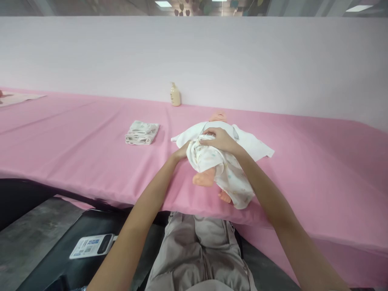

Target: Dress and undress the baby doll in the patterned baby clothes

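Observation:
A baby doll (pixel 218 117) lies on its back on the pink-covered table, its head toward the wall. It wears a white long-sleeved top (pixel 253 143) with the sleeves spread out. Pale printed baby trousers (pixel 239 182) cover its legs, bunched up at the waist; one foot (pixel 204 178) and part of the other foot (pixel 224 197) stick out. My right hand (pixel 220 139) lies over the doll's belly, fingers bent on the bunched waist of the trousers. At the left side of the bunched cloth is my left hand (pixel 182 151), its fingers hidden behind the fabric.
A folded printed cloth (pixel 142 132) lies left of the doll. Against the wall stands a cream pump bottle (pixel 175 95). The pink table cover (pixel 75 145) reaches the front edge near my lap. Below, a black chair (pixel 100 222) holds a white badge-like card (pixel 91 245).

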The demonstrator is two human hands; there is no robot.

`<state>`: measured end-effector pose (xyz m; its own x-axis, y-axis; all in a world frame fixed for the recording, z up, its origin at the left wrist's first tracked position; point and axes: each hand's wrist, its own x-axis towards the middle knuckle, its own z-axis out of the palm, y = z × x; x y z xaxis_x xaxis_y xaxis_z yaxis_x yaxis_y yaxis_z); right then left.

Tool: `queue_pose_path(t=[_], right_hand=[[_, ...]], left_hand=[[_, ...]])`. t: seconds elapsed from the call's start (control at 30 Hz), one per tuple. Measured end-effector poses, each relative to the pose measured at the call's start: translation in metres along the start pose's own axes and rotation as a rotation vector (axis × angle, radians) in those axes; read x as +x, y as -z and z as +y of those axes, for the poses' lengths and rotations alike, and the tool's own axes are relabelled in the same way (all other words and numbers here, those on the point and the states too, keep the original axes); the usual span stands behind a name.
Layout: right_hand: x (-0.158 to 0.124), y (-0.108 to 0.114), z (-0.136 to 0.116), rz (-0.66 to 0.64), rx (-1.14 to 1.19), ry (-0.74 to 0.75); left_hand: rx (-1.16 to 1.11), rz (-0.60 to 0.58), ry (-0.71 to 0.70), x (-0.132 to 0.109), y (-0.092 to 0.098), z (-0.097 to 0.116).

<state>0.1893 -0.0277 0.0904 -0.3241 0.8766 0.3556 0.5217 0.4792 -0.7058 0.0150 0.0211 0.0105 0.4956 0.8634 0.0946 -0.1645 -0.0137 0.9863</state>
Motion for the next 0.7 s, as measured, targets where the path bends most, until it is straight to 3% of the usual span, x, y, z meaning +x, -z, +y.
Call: queue_pose_path(t=[0.2,0.4,0.6,0.7], right_hand=[[-0.001,-0.006,0.0,0.021,-0.054,-0.015],[-0.001,-0.006,0.006,0.029,-0.166,-0.11],[-0.002,0.011,0.015,-0.305,0.12,-0.191],[-0.004,0.026,0.02,-0.376,0.313,-0.229]], left_hand=[[-0.2,-0.125,0.118,0.002,0.005,0.006],[-0.044,-0.107,0.028,-0.002,-0.004,0.01],[-0.147,-0.036,0.008,-0.007,-0.009,0.015],[-0.251,0.004,0.034,-0.007,-0.01,0.017]])
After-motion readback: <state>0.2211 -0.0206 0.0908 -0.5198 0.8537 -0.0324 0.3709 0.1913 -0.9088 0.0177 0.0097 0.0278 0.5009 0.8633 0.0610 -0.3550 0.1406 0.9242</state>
